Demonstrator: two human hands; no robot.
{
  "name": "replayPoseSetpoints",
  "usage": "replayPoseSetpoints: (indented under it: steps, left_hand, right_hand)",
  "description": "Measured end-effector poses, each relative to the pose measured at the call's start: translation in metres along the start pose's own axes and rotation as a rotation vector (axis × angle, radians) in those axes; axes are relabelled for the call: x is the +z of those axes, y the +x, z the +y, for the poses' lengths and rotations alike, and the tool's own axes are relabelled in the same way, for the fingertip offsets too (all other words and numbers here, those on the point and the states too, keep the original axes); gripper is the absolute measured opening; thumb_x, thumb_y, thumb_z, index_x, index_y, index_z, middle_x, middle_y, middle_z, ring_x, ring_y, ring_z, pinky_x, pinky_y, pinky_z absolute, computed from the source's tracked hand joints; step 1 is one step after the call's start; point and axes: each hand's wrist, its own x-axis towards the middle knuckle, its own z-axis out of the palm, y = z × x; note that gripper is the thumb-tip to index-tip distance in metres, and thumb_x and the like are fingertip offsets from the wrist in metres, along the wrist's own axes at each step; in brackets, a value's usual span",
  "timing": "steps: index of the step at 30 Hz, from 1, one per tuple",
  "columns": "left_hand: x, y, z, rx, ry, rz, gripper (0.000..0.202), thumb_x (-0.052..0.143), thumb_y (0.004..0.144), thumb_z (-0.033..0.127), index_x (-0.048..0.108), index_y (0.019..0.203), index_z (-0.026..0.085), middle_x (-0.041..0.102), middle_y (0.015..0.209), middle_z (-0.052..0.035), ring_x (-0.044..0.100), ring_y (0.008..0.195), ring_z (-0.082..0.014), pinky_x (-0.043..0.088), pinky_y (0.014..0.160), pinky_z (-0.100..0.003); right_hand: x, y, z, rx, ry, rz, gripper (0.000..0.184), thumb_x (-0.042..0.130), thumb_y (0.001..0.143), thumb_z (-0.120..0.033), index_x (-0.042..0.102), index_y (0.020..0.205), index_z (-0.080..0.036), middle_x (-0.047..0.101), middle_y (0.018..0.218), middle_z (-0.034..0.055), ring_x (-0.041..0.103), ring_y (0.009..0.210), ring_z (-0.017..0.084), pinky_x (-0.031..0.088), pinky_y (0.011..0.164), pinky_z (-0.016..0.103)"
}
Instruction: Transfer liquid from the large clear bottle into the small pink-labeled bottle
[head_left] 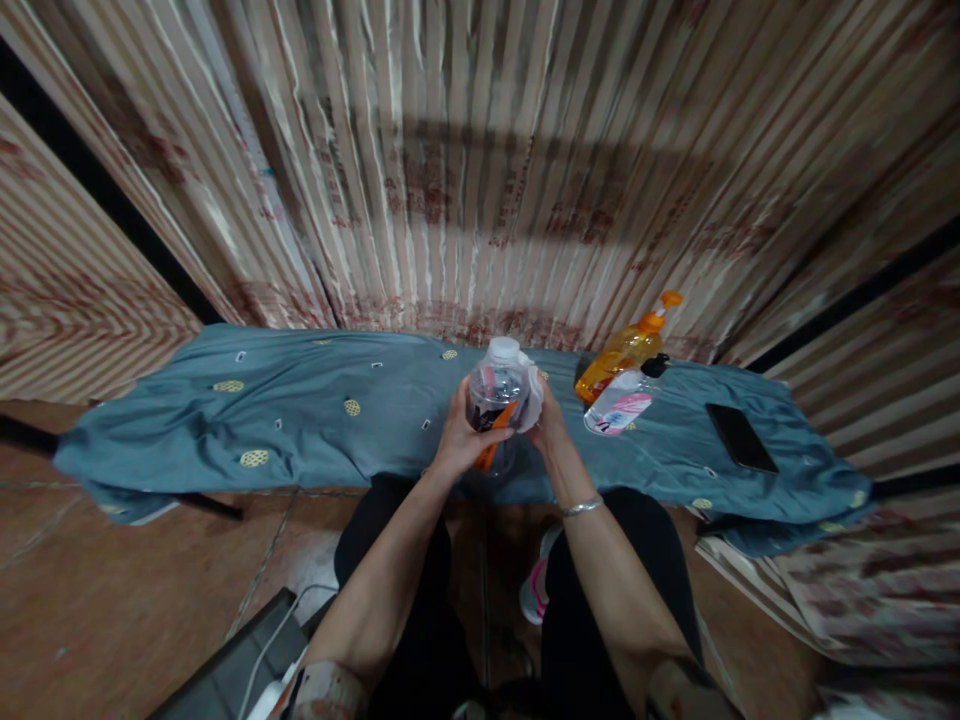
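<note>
A clear plastic bottle (496,400) with a white cap and a black and orange label stands upright in front of me, above the near edge of the cloth. My left hand (466,437) is wrapped round its left side, the thumb lying across the label. On the bottle's right side, my right hand (546,412) presses a white cloth or tissue (532,392) against it. The fingers of my right hand are partly hidden behind the white piece.
A blue-grey patterned cloth (315,370) covers the narrow table. To the right stand an orange pump bottle (621,355) and a clear bottle with a pink label (619,402), both near a black phone (741,438). A striped curtain (465,180) hangs behind, between black poles.
</note>
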Motion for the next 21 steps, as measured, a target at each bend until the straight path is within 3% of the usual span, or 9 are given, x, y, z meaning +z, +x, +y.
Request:
replayPoseSetpoints:
  steps: [6, 10, 16, 21]
  left_hand:
    - [0.003, 0.007, 0.001, -0.059, -0.209, 0.030, 0.114, 0.114, 0.077, 0.035, 0.058, 0.177, 0.034, 0.091, 0.119, 0.0024, 0.092, 0.114, -0.0288, 0.074, 0.117, -0.049]
    - [0.003, 0.001, 0.007, -0.112, -0.286, -0.039, 0.108, 0.115, 0.074, 0.039, 0.069, 0.172, 0.032, 0.090, 0.103, 0.0061, 0.091, 0.099, -0.0259, 0.076, 0.108, -0.043]
    - [0.005, -0.013, 0.019, -0.227, -0.397, -0.154, 0.096, 0.118, 0.065, 0.044, 0.084, 0.153, 0.026, 0.095, 0.112, -0.0022, 0.093, 0.115, -0.0344, 0.075, 0.114, -0.051]
    - [0.013, -0.014, 0.021, -0.224, -0.415, -0.203, 0.074, 0.116, 0.071, 0.048, 0.087, 0.134, 0.024, 0.096, 0.121, -0.0074, 0.091, 0.125, -0.0375, 0.071, 0.124, -0.056]
  right_hand:
    - [-0.001, -0.033, 0.012, 0.081, -0.018, 0.112, 0.050, 0.091, 0.121, -0.054, 0.081, 0.160, -0.023, 0.083, 0.160, 0.0134, 0.086, 0.135, 0.032, 0.077, 0.115, 0.056]
    - [-0.013, -0.024, -0.005, 0.049, -0.039, 0.104, 0.046, 0.088, 0.123, -0.055, 0.083, 0.155, -0.023, 0.085, 0.155, 0.0122, 0.087, 0.131, 0.030, 0.077, 0.114, 0.054]
    - [-0.031, 0.023, -0.035, 0.141, -0.005, -0.039, 0.045, 0.089, 0.123, -0.057, 0.084, 0.149, -0.021, 0.088, 0.144, 0.0106, 0.089, 0.120, 0.028, 0.079, 0.106, 0.050]
    - [-0.029, 0.032, -0.035, 0.140, 0.026, -0.075, 0.047, 0.091, 0.122, -0.055, 0.083, 0.155, -0.022, 0.086, 0.151, 0.0119, 0.088, 0.125, 0.029, 0.079, 0.107, 0.051]
